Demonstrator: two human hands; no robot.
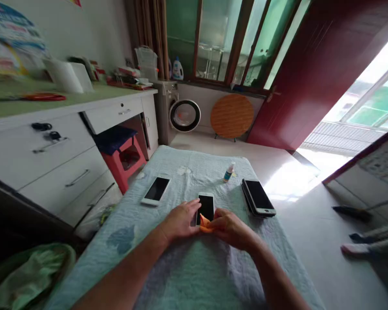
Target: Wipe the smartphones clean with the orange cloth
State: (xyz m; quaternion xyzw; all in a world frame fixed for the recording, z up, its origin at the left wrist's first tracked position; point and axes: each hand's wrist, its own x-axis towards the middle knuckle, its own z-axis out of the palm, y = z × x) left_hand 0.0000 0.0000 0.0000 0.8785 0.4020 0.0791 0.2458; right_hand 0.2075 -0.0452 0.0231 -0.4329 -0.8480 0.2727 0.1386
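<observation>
A white phone with a dark screen (207, 206) lies on the cloth-covered table between my hands. My left hand (182, 218) grips its left edge, fingers at the upper side and thumb low. My right hand (229, 227) pinches an orange cloth (205, 224) against the phone's lower part, which is partly hidden. Another white phone (156, 190) lies to the left. On the right, a stack of phones (259, 198) has a dark-screened one on top. A small spray bottle (229, 172) stands toward the back.
The table's light blue cover (187, 275) stretches beneath everything. Left of it are a red stool (124, 161), a white drawer desk (64, 163) and a green basket (69, 258). A washing machine (164, 110) with an open door is beyond. Someone's foot (355, 249) shows at right.
</observation>
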